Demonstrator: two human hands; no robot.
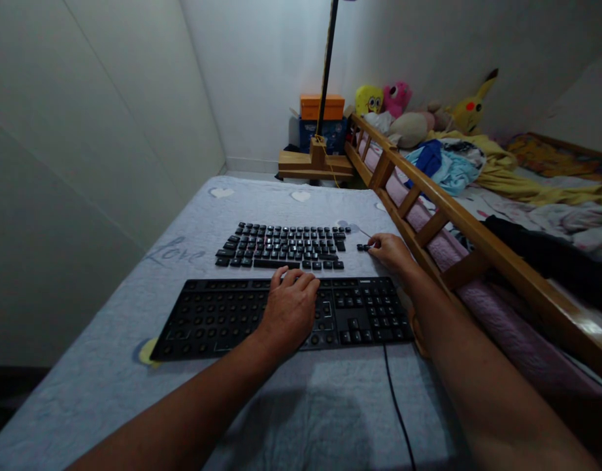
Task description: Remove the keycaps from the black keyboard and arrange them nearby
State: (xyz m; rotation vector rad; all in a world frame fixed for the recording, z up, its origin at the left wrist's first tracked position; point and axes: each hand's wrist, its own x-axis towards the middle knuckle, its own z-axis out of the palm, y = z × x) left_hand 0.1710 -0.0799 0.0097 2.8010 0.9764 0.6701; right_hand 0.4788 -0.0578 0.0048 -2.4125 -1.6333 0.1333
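A black keyboard point(242, 318) lies on the bed cover. Its left and middle part shows bare key sockets, while the right end with the number pad still carries its keycaps. Resting over the middle of the board, my left hand point(291, 302) has its fingers loosely spread. Behind the keyboard, loose black keycaps point(285, 243) are laid out in rows. My right hand point(391, 251), right of those rows, pinches a small keycap at the cover's surface, beside another keycap point(360, 248). The fingers partly hide the pinched one.
A wooden bed rail point(428, 196) runs close along the right. Under my right forearm lies an orange-brown object point(418, 333), partly hidden. A black cable point(396, 399) trails toward me. Farther back stand a wooden lamp base point(315, 163) and an orange box point(322, 106).
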